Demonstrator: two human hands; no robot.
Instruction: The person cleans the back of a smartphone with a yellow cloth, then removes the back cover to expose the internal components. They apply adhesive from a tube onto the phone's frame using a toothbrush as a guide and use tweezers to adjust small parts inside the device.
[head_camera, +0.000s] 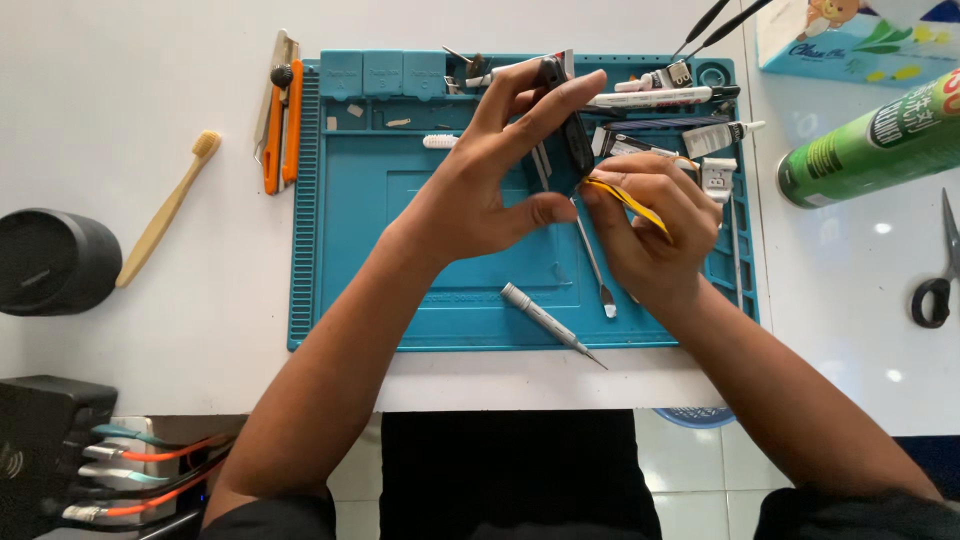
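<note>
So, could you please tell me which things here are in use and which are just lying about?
In use: left hand holding a dark phone on edge; right hand holding a yellow strip; teal work mat.

Lying about: bamboo toothbrush, orange cutter, green spray can, scissors, silver screwdriver.

Small electronics repair bench

A teal repair mat (350, 250) lies centre on a white table (120, 110); precision screwdriver (545, 322) at 6 o'clock, spray can (870, 140) at 2 o'clock.

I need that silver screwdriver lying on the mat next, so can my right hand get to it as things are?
Probably not straight away. The silver screwdriver lies uncovered on the blue mat, just below both hands, but the right hand is pinching a yellow tool against the dark phone.
</note>
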